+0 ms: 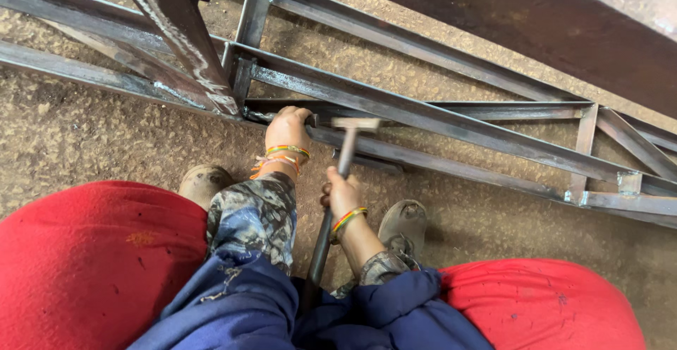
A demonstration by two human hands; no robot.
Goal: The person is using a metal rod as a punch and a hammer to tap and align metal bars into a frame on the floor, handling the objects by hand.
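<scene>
My left hand (pixel 287 128) is closed around a dark metal piece (pixel 262 116) that lies against the steel tube frame (pixel 437 117) on the ground. My right hand (pixel 341 192) grips the long dark handle of a hammer (pixel 347 154). The hammer's head (pixel 356 123) is blurred and sits just right of my left hand, above the frame's lower rail. Both wrists carry coloured bangles. My arms reach down between my red-clad knees.
The welded frame of grey steel tubes runs diagonally across the rough ground (pixel 84 131), with cross pieces at right (pixel 584 154). A wide rusty beam (pixel 564 18) crosses the top right. My two dusty shoes (pixel 201 180) (pixel 403 223) stand near the frame.
</scene>
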